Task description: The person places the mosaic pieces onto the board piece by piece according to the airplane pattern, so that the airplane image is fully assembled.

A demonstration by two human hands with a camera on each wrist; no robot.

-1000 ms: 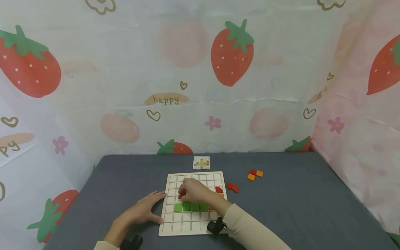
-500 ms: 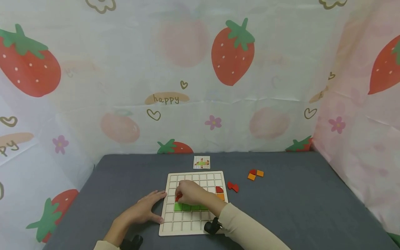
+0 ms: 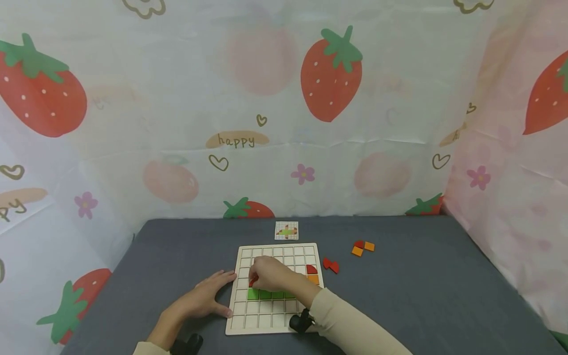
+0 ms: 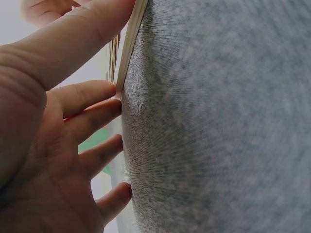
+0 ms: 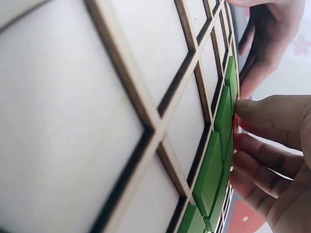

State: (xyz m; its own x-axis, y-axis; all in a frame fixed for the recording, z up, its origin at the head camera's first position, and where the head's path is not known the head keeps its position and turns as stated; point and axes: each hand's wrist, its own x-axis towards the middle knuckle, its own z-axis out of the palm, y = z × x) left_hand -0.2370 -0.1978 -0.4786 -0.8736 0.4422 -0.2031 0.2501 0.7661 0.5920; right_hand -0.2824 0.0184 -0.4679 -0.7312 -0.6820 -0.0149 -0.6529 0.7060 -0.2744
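Observation:
A pale wooden grid board lies on the table with a row of green square tiles in its cells. My right hand reaches over the board and pinches a small red tile just behind the left end of that row. Fingers largely cover the red tile; in the right wrist view the thumb is right at the green tiles. Spread along the board's left side is my left hand, its fingertips and thumb at the edge. A red quarter-round tile and an orange tile sit at the board's right.
Behind the board lies a small printed card with a coloured grid pattern. Two loose red tiles rest right of the board. Farther right are orange tiles with a red one. The grey table meets a patterned cloth backdrop.
My right hand has shifted slightly left with the red tile, then stayed almost still, uncovering the orange tile at the board's right. The left hand keeps its place.

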